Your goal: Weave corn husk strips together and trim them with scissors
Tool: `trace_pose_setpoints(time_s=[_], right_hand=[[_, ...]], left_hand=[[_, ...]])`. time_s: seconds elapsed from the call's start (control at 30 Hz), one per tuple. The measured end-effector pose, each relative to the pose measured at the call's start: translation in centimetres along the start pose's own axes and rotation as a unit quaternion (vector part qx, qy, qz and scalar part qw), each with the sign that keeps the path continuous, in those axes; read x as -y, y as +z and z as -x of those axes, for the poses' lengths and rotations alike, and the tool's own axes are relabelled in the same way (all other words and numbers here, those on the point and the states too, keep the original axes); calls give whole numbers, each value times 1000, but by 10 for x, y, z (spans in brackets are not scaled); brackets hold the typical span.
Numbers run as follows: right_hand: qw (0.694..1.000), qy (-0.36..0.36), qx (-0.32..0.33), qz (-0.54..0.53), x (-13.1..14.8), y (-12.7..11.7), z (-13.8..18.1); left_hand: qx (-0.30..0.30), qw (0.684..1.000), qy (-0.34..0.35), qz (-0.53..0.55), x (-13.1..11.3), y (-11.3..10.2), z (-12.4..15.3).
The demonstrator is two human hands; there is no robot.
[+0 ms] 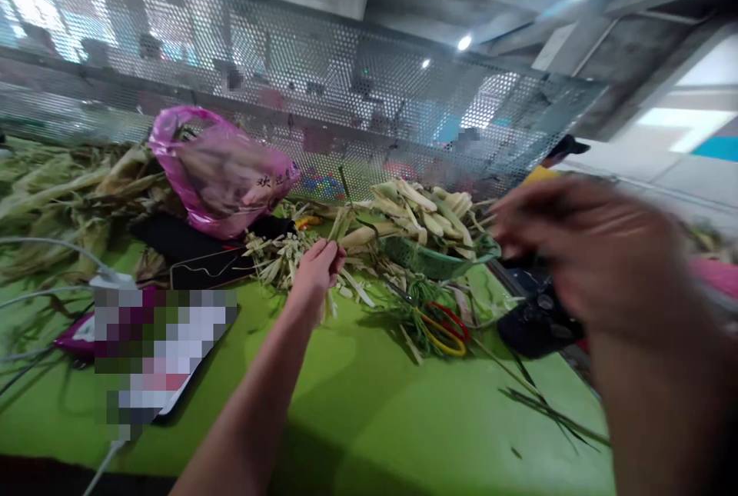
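Observation:
My left hand is closed on a corn husk, whose pale green end sticks up past the fingers. Beneath and beside that hand lie trimmed husk scraps. A green basket heaped with folded husk strips stands just right of it. Raised at the right is my right hand, smeared by motion; its fingers seem bent, but whether they hold anything cannot be made out. Scissors with red and yellow handles lie on thin green stems in front of the basket.
A pink plastic bag stands at the back left near a pile of dried husks. A phone with cables and a purple power strip lie left on the green table. A perforated metal screen runs behind.

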State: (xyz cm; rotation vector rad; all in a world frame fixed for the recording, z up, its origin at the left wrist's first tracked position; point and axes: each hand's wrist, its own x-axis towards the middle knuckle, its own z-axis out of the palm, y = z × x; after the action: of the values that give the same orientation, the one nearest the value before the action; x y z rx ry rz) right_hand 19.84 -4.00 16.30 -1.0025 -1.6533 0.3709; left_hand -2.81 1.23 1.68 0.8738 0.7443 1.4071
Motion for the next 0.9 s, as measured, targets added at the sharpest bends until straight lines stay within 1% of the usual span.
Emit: trace_pose_setpoints(time_s=[0.03, 0.1, 0.17, 0.27, 0.37, 0.43, 0.57, 0.73, 0.9], right_hand=[[997, 21, 64, 45, -8, 19, 11], [983, 65, 130, 115, -27, 55, 32], [975, 68, 147, 151, -48, 81, 47], [977, 43, 144, 152, -73, 102, 58], [980, 46, 138, 137, -88, 109, 61], [982, 56, 125, 133, -93, 111, 62], [983, 64, 114, 132, -96, 111, 65], [982, 54, 103, 149, -93, 106, 70], [983, 48, 110, 142, -95, 105, 73]], left_hand=[[11, 1000, 8, -7, 0, 1, 1], [22, 999, 6, -30, 2, 3, 2], [23, 998, -2, -62, 7, 5, 2], [19, 989, 26, -141, 17, 6, -1], [16, 973, 85, -215, 28, 8, -5], [21, 960, 102, -260, 34, 9, -7], [41, 934, 116, -336, 39, 12, -4], [77, 910, 114, -392, 40, 18, 4], [42, 867, 138, -478, 36, 20, 10]])
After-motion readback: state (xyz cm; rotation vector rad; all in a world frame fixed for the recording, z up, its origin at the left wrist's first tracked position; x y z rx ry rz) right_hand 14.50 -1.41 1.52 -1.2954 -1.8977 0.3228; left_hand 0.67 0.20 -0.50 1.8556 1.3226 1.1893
